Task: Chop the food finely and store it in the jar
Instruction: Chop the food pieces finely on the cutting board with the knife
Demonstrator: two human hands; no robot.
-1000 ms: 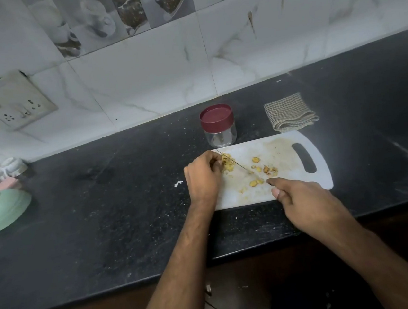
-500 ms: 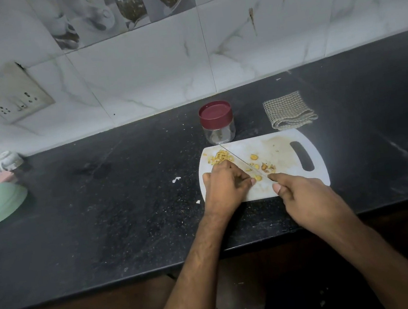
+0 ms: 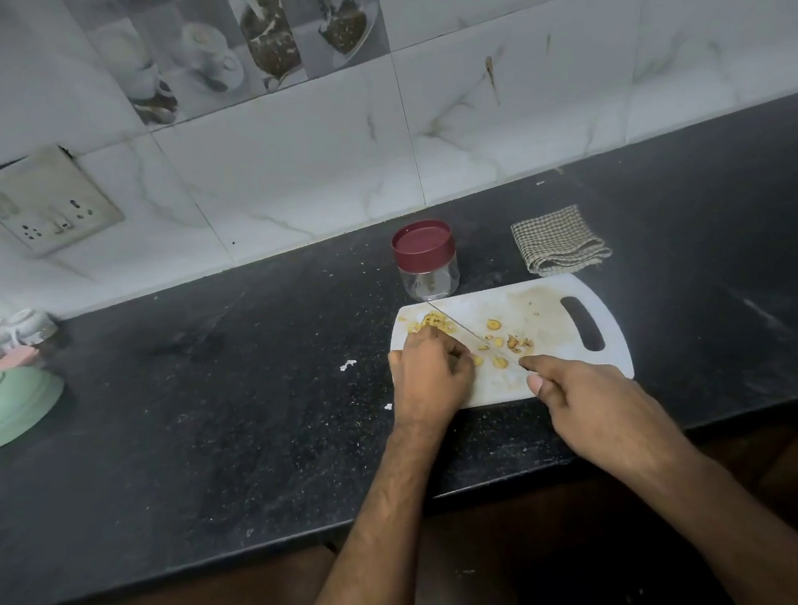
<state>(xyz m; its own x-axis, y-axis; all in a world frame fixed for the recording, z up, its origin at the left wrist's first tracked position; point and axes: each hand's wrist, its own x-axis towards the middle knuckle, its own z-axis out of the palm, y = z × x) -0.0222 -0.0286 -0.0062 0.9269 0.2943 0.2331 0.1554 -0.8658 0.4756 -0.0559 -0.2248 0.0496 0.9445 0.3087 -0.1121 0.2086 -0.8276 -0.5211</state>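
White board: right hand grips knife, left hand's curled fingers seemingly pinch food

Two bare forearms reach into view from the bottom edge, with no sleeves showing. The left hand and the right hand wear no gloves, rings, watch or wristbands. Fingernails are short.

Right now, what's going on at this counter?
A person is chopping small yellow food pieces on a white cutting board. The right hand holds a knife; the left hand steadies pieces beside the blade. A finer pile sits at the board's far left. The jar behind is still lidded.
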